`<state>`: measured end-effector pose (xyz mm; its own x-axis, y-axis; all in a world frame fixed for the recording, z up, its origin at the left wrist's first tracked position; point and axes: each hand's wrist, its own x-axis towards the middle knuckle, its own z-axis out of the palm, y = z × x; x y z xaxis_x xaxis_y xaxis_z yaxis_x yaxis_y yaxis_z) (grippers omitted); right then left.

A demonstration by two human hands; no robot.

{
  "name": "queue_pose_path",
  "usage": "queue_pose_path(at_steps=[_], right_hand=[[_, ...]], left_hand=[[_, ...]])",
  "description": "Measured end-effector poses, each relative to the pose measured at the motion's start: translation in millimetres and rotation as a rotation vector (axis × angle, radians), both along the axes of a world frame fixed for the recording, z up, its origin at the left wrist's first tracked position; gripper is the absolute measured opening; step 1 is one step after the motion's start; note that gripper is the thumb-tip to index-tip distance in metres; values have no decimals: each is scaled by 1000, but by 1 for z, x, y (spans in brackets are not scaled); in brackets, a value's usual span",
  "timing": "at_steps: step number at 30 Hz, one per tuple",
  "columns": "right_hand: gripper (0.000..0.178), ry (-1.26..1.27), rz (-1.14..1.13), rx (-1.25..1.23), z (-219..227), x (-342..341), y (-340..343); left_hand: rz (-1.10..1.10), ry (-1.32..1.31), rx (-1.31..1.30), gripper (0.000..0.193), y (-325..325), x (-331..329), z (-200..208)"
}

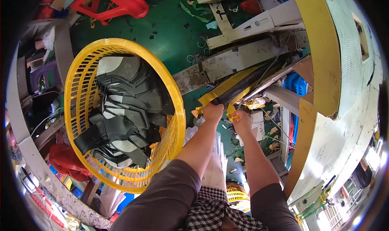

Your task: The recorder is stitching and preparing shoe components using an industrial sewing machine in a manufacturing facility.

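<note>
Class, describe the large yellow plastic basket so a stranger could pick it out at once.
From the green floor at upper centre, look left of the person's left hand. There stands a large, round, slotted yellow plastic basket. Unlike the partly hidden yellow slotted container below, it visibly holds stacked dark pieces.

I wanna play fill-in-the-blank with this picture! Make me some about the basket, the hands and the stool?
1. The big basket holding the dark pieces is coloured ____.
2. In the picture, the left hand and the right hand are both on the ____ side of that basket.
3. The stool near the top edge is ____.
4. The floor below the stool is ____.

Missing words: yellow; right; red; green.
</note>
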<state>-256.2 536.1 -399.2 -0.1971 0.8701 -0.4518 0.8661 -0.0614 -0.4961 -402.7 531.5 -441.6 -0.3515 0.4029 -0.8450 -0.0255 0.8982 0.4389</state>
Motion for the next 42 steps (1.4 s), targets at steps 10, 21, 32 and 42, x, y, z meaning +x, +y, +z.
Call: queue_pose_path(at_steps=[10,21,32,42], right_hand=[[34,891,-1108,-986,-33,-52,-19],[29,610,-1078,-322,-46,-83,-6],[50,-410,-544,-93,-147,17,73],[57,464,-535,-828,1,-56,-3]], left_hand=[[-404,330,-158,33,23,-1,54],[-257,704,258,36,-15,-14,78],[-227,-17,458,29,-124,-7,177],[288,-532,209,34,-123,-62,237]])
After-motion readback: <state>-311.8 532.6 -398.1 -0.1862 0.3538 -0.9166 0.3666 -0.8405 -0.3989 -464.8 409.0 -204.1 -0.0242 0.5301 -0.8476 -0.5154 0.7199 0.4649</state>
